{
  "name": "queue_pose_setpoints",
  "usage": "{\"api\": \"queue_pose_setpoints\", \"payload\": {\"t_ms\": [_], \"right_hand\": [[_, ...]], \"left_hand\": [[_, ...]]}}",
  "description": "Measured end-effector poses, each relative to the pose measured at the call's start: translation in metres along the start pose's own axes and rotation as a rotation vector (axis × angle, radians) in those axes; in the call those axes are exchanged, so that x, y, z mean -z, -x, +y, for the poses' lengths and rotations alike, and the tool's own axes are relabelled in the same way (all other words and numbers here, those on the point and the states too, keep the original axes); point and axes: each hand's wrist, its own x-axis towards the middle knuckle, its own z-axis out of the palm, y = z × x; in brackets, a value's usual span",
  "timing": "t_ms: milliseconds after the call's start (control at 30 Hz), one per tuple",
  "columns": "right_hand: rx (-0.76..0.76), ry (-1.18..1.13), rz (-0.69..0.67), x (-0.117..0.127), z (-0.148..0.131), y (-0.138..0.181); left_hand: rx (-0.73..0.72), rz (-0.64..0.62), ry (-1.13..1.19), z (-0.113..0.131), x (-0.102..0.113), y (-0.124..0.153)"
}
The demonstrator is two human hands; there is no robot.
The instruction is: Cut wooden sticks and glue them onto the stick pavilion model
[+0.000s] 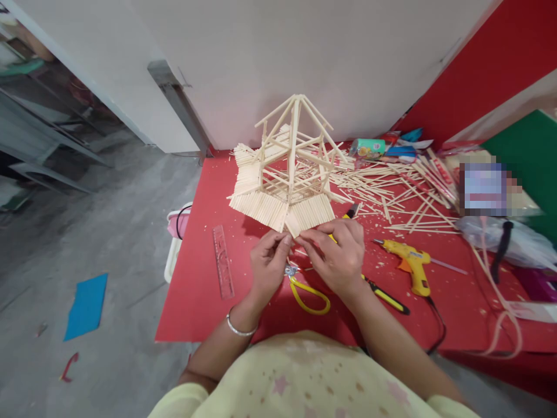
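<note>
A pagoda-like model house (292, 151) made of thin wooden sticks stands in front of me, with an open frame on top and a slatted lower roof flaring out. My left hand (270, 260) is closed, thumb and fingers pinching near the front corner of that lower roof. Close beside it, my right hand (339, 255) pinches the roof's front edge just right of the corner. Any small piece between the fingertips is too hidden to make out. Yellow-handled scissors (310, 295) lie below the hands. A yellow-and-black utility knife (386, 295) lies partly under my right forearm.
On the red table (191, 278) are a clear ruler (223, 261), a yellow glue gun (411, 261) with its cord, and a pile of loose sticks (383, 186). Plastic bags (513, 241) crowd the right side. A white wall stands behind the table.
</note>
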Motion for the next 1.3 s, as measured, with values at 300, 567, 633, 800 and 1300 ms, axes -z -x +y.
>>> {"api": "queue_pose_setpoints", "payload": {"t_ms": [300, 567, 633, 800, 1300], "right_hand": [[0.014, -0.007, -0.009, 0.0014, -0.0010, -0.0012], [0.000, -0.017, -0.020, 0.0001, 0.0006, -0.0010], [0.012, -0.022, -0.023, -0.0005, 0.0018, -0.0001], [0.044, -0.044, -0.058, -0.0011, 0.0029, 0.0008], [0.058, -0.062, -0.117, 0.0001, 0.0017, -0.0023]], "left_hand": [[-0.033, -0.004, 0.006, 0.0011, -0.0007, -0.0004], [-0.001, 0.004, -0.018, 0.0003, -0.0005, 0.0003], [-0.001, 0.007, -0.009, 0.0012, -0.0010, 0.0001], [0.003, 0.023, 0.006, 0.0011, -0.0020, -0.0002], [-0.012, 0.006, -0.001, 0.0010, -0.0013, 0.0003]]}}
